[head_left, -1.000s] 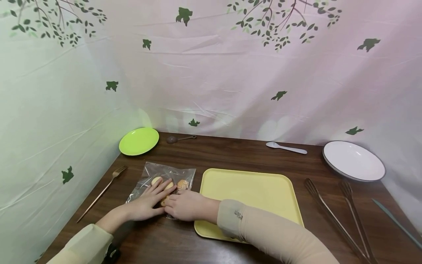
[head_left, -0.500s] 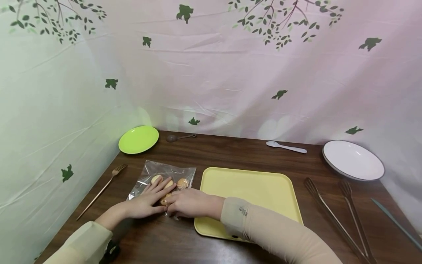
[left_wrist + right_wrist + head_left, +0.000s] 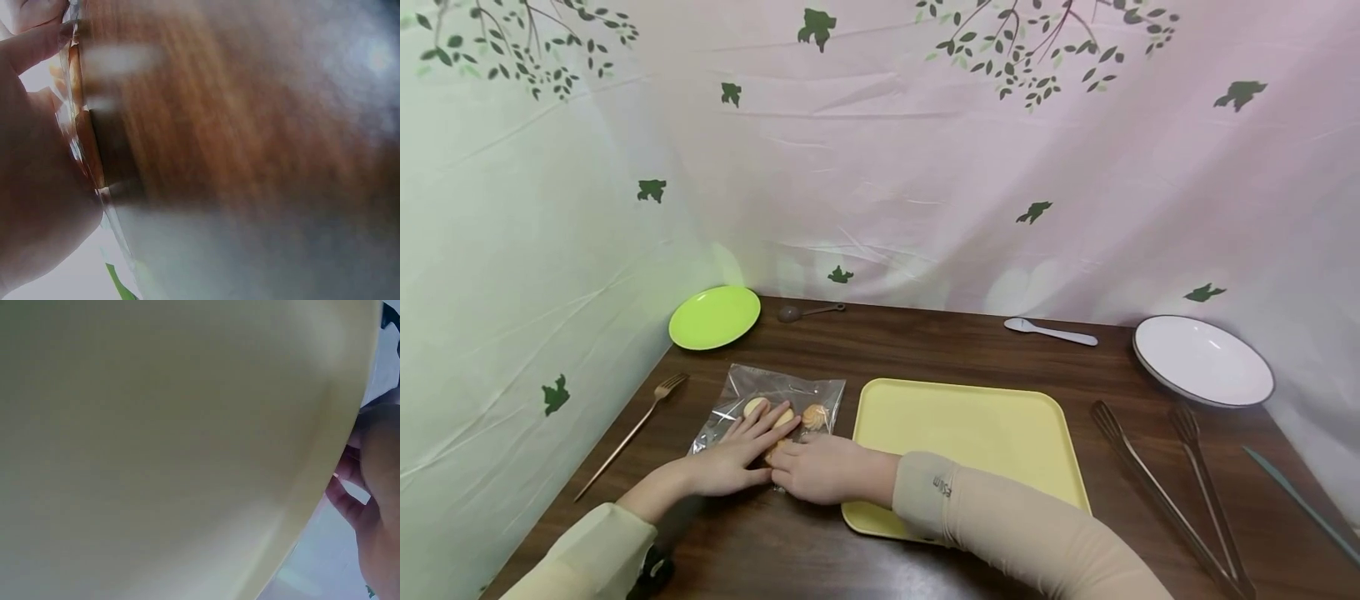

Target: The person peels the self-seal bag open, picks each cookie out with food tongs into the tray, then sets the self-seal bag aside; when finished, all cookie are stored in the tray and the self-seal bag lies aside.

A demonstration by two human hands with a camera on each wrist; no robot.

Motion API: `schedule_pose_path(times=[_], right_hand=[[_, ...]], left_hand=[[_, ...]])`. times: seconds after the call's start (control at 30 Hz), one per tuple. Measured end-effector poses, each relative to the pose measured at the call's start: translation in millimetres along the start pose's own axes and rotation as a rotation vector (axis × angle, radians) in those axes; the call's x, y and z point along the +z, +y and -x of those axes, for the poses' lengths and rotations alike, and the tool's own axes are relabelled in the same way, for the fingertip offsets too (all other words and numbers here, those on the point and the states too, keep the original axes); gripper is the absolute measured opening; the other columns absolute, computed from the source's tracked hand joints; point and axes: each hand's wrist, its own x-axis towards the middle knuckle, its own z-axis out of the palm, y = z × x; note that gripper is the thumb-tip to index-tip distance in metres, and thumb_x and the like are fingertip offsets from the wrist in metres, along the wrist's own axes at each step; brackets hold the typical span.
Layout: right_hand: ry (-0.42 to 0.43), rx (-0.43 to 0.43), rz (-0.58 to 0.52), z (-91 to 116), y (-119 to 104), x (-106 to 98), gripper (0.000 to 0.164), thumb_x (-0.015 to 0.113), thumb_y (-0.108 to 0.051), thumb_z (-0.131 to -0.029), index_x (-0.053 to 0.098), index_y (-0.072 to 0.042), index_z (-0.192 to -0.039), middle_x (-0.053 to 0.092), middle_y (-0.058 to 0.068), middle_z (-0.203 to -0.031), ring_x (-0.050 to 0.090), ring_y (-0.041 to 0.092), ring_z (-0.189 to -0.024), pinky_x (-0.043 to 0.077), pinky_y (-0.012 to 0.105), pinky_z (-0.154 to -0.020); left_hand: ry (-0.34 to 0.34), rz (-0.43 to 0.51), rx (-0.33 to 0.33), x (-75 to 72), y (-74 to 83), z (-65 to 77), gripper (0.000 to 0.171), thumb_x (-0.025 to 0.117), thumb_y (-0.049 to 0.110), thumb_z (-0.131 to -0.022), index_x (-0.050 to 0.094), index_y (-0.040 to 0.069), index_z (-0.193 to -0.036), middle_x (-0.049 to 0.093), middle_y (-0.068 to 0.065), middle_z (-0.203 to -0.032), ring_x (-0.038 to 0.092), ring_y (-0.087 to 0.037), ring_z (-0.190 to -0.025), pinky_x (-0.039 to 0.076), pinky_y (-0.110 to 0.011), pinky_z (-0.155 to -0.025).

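A clear plastic bag (image 3: 778,383) with several round, golden cookies (image 3: 815,417) inside lies flat on the dark wood table, left of the yellow tray. Spread over it, my left hand (image 3: 730,465) presses the bag down, its fingertips among the cookies. My right hand (image 3: 823,469), fingers curled, pinches the bag's near edge close to the left thumb; its fingertips are partly hidden. In the left wrist view the bag's edge and cookies (image 3: 75,75) show beside the left hand (image 3: 40,181). The tray's surface (image 3: 175,437) fills most of the right wrist view.
The right forearm crosses the yellow tray (image 3: 955,417). Leftward lie a copper fork (image 3: 634,433) and a lime plate (image 3: 715,317). A brown spoon (image 3: 808,312) and pale spoon (image 3: 1051,332) lie behind. Rightward are a white dish (image 3: 1204,361), long tongs (image 3: 1172,500) and a teal knife (image 3: 1296,496).
My right hand shifted slightly right, lifting at the bag's near edge, then came back left and down beside the left hand. The left hand keeps its place on the bag.
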Motion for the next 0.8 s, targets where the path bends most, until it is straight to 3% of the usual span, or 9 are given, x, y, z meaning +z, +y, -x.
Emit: schedule_pose_path(times=[0.13,0.3,0.4,0.53,0.67,0.73,0.8], right_hand=[[-0.02,-0.004,0.052,3,-3,0,0.039,0.028,-0.031,-0.104,0.046,-0.022,-0.137,0.042,-0.005,-0.145,0.04,0.011,-0.133,0.04,0.028,-0.103],[-0.054,0.031,0.024,13,1,0,0.038,0.032,-0.032,-0.103,0.046,-0.023,-0.137,0.044,-0.008,-0.142,0.039,0.009,-0.132,0.041,0.028,-0.102],[-0.075,0.056,-0.033,21,6,1,0.037,0.043,-0.029,-0.1,0.046,-0.022,-0.136,0.046,-0.008,-0.139,0.041,0.008,-0.129,0.041,0.027,-0.101],[-0.092,0.079,-0.165,35,16,0,0.035,0.06,-0.022,-0.09,0.052,-0.021,-0.124,0.052,-0.008,-0.128,0.047,0.007,-0.119,0.047,0.026,-0.089],[0.002,0.084,-0.345,42,30,-4,0.015,0.063,-0.02,-0.089,0.056,-0.023,-0.102,0.057,-0.01,-0.104,0.053,0.005,-0.1,0.048,0.023,-0.077],[0.076,0.085,-0.403,42,36,-5,0.009,0.061,-0.019,-0.091,0.057,-0.023,-0.097,0.058,-0.011,-0.1,0.055,0.004,-0.095,0.048,0.021,-0.076],[0.13,0.086,-0.431,41,42,-5,0.016,0.063,-0.015,-0.09,0.061,-0.024,-0.102,0.06,-0.011,-0.104,0.056,0.005,-0.097,0.048,0.021,-0.078]], left_hand=[[-0.016,0.016,-0.008,0.9,0.2,-0.5,0.068,0.054,0.037,-0.095,0.022,0.014,-0.151,0.009,-0.017,-0.158,-0.003,-0.048,-0.141,0.006,-0.069,-0.106],[-0.025,0.001,-0.028,1.5,-2.2,-3.1,0.07,0.055,0.039,-0.094,0.022,0.019,-0.152,0.008,-0.012,-0.159,-0.004,-0.044,-0.143,0.006,-0.068,-0.107],[-0.019,-0.016,-0.031,1.7,-3.2,-4.8,0.07,0.057,0.039,-0.093,0.023,0.02,-0.151,0.008,-0.011,-0.159,-0.003,-0.043,-0.143,0.007,-0.068,-0.107],[-0.017,-0.022,-0.03,2.2,-3.8,-5.5,0.071,0.057,0.038,-0.093,0.023,0.02,-0.151,0.009,-0.011,-0.159,-0.002,-0.043,-0.143,0.007,-0.068,-0.107],[-0.022,-0.003,-0.046,1.4,-3.5,-3.5,0.071,0.057,0.039,-0.093,0.022,0.02,-0.152,0.008,-0.009,-0.159,-0.003,-0.042,-0.143,0.006,-0.069,-0.106],[-0.02,0.01,-0.053,0.8,-3.4,-2.5,0.072,0.057,0.039,-0.093,0.022,0.02,-0.152,0.008,-0.009,-0.159,-0.004,-0.042,-0.143,0.005,-0.069,-0.106],[-0.019,0.014,-0.053,0.7,-3.4,-2.2,0.072,0.057,0.04,-0.093,0.022,0.019,-0.152,0.008,-0.009,-0.159,-0.004,-0.042,-0.143,0.005,-0.069,-0.106]])
